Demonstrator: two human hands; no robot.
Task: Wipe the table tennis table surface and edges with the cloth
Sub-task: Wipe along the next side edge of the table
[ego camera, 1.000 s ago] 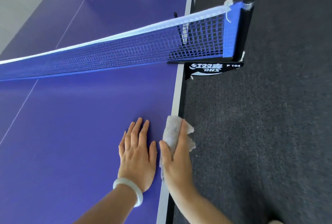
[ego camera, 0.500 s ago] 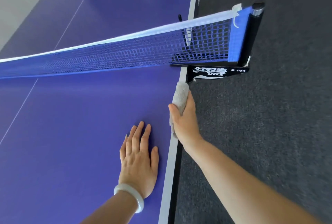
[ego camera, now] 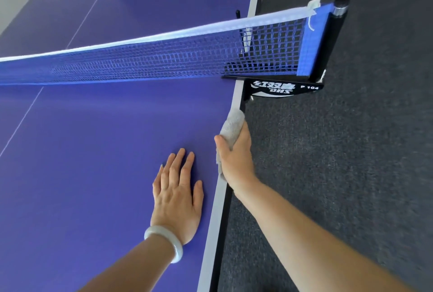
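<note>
The purple table tennis table (ego camera: pixel 93 163) fills the left of the head view, its white side line and black edge running up the middle. My right hand (ego camera: pixel 236 158) grips a grey cloth (ego camera: pixel 232 125) folded over that edge, thumb on top of the table, fingers down the side. The cloth's tip lies just below the black net clamp (ego camera: pixel 274 88). My left hand (ego camera: pixel 177 195) rests flat on the table surface with fingers spread, a pale bangle on its wrist.
The blue net (ego camera: pixel 164 60) with a white top band stretches across the table to a black post (ego camera: pixel 330 38) at the right edge. Dark grey carpet (ego camera: pixel 351 151) covers the floor to the right of the table.
My right hand slid the cloth forward along the table edge, from beside my left hand up to just short of the net clamp. My left hand stayed flat in place.
</note>
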